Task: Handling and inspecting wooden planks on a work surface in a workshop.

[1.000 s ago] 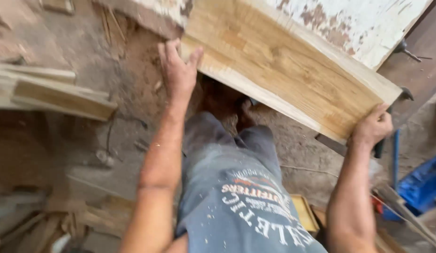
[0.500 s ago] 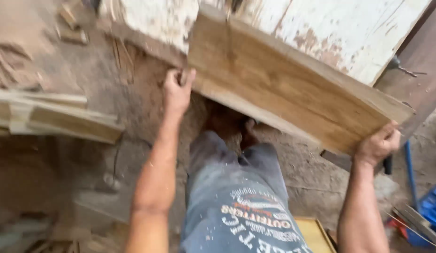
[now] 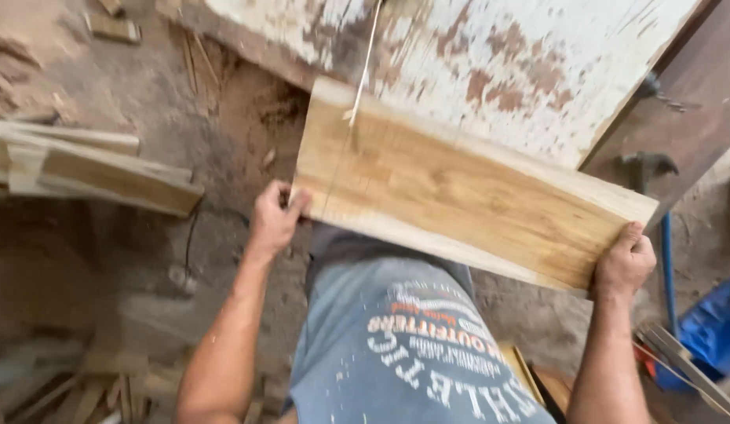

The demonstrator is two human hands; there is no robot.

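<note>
1. Two hands carry one wooden plank [image 3: 467,192], one at each end, which keeps the long board level and balanced in front of the body.
2. Left hand [image 3: 275,220]: grip clenched on the plank's near left corner, fingers curled under the edge, thumb on the face.
3. Right hand [image 3: 624,263]: grip clenched round the lower right corner, taking weight from below.
4. Plank position: held in the air at waist height, its far edge over or against a white, paint-flaked panel [image 3: 498,71]; contact cannot be confirmed.
5. Surroundings: loose timber offcuts [image 3: 90,169] lie on the dirt floor to the left; a hammer [image 3: 647,169] and a blue container [image 3: 714,330] sit to the right.
</note>
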